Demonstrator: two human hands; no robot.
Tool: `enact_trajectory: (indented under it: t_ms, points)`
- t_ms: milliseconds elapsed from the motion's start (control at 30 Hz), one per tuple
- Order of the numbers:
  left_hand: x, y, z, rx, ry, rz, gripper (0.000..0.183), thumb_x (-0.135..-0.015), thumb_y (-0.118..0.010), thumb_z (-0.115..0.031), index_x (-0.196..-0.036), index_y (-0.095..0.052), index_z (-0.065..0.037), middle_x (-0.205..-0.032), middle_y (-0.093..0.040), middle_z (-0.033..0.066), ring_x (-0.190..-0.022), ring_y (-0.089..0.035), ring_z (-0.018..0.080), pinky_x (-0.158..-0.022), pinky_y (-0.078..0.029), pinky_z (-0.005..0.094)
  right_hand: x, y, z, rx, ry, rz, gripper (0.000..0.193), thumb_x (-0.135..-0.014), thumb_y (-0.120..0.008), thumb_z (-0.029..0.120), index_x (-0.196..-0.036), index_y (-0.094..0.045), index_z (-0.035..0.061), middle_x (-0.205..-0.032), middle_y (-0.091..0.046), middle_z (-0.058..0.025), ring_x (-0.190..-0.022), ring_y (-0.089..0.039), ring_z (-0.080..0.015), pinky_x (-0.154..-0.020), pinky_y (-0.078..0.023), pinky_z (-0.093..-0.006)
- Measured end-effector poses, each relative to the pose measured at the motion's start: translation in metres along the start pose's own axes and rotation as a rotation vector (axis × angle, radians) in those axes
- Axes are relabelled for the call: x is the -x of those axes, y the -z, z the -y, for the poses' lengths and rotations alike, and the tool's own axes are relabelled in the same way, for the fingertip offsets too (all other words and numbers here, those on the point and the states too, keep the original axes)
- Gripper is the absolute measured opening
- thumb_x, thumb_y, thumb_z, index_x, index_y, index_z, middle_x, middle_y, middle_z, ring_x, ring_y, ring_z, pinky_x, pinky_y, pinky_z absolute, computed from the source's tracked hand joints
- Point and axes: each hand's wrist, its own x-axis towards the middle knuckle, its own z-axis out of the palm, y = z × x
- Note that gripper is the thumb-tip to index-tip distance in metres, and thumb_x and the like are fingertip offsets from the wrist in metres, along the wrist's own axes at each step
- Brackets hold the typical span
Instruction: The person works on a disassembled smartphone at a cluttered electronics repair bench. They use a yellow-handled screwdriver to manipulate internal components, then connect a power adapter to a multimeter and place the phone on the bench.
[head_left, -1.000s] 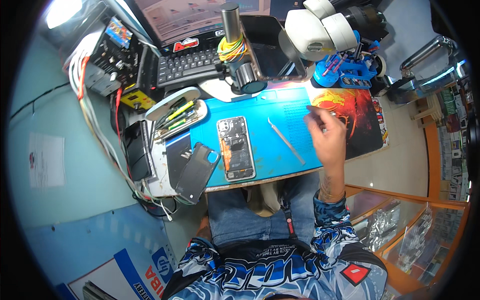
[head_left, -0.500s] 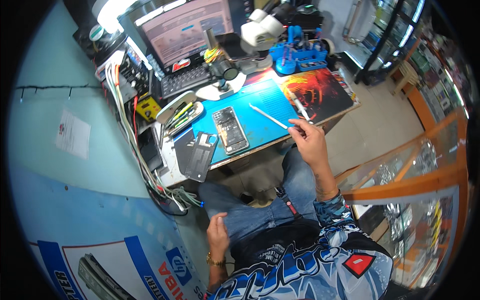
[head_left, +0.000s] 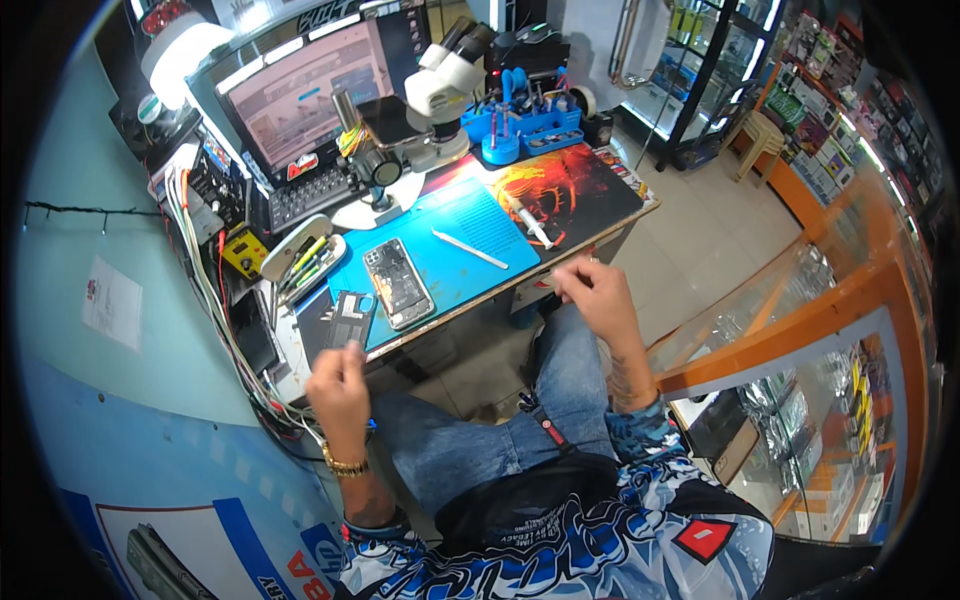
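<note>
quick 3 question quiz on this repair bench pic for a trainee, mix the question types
1. True or false: the opened phone lies on the blue mat.
2. What does the left hand touch? A) white tool B) dark phone cover C) microscope
3. Fill in: the right hand hovers off the desk's front edge, holding ____ that can be seen.

Key
1. True.
2. B, the dark phone cover at the mat's left end; the white tool lies apart and the microscope stands behind.
3. Nothing.

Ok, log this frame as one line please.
left hand: raised at desk edge near dark phone cover | right hand: off desk, empty | opened phone: flat on blue mat
</note>
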Motion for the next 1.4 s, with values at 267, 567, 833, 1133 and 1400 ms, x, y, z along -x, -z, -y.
enact_trajectory:
  t_ms: [267, 567, 833, 1133, 1400]
  points:
    - [0.071, -0.197, 0.136, 1.49, 0.867, 0.721, 0.037, -0.108, -0.047, -0.019, -0.142, -0.053, -0.005, -0.133, -0.066, 0.0138, -0.125, -0.062, 0.0301, -0.103, -0.052, 0.0455, 0.079, -0.043, -0.182, 0.951, -0.17, 0.255, 0.059, -0.095, -0.068, 0.033, -0.15, -0.051, 0.0191, -0.158, -0.038, -0.025, -0.143, -0.038, -0.0463, -0.105, -0.043, -0.0612]
    - [0.015, -0.258, 0.215, 1.793, 1.056, -0.404, 0.045, -0.105, -0.041, -0.031, -0.144, -0.047, -0.008, -0.152, -0.05, 0.008, -0.143, -0.044, 0.0328, -0.118, -0.033, 0.0558, 0.038, -0.04, -0.238, 1.075, -0.263, 0.316, 0.067, -0.089, -0.072, 0.049, -0.151, -0.052, 0.0304, -0.162, -0.035, -0.0203, -0.148, -0.03, -0.0466, -0.107, -0.043, -0.0618]
    - [0.012, -0.241, 0.225, 1.926, 1.056, -0.44, 0.029, -0.092, -0.059, -0.022, -0.117, -0.06, -0.009, -0.133, -0.056, 0.0096, -0.135, -0.049, 0.0324, -0.117, -0.035, 0.0553, 0.037, -0.055, -0.243, 1.056, -0.232, 0.298, 0.063, -0.09, -0.07, 0.05, -0.148, -0.055, 0.0289, -0.16, -0.04, -0.0186, -0.148, -0.033, -0.0419, -0.107, -0.043, -0.0595]
    - [0.016, -0.241, 0.228, 1.878, 0.99, -0.316, 0.017, -0.089, -0.059, -0.008, -0.106, -0.055, -0.008, -0.123, -0.057, 0.0091, -0.13, -0.051, 0.0325, -0.113, -0.039, 0.0569, 0.043, -0.06, -0.221, 1.115, -0.222, 0.315, 0.061, -0.09, -0.071, 0.044, -0.146, -0.058, 0.0237, -0.16, -0.04, -0.0178, -0.148, -0.033, -0.0419, -0.111, -0.038, -0.0602]
    - [0.063, -0.216, 0.181, 1.829, 1.014, -0.302, 0.013, -0.09, -0.058, -0.004, -0.101, -0.057, -0.012, -0.115, -0.061, 0.0071, -0.128, -0.054, 0.032, -0.109, -0.045, 0.0545, 0.068, -0.161, -0.155, 0.69, -0.043, 0.701, 0.035, -0.089, -0.069, 0.033, -0.119, -0.073, 0.014, -0.107, -0.074, -0.019, -0.107, -0.069, -0.0378, -0.093, -0.054, -0.0488]
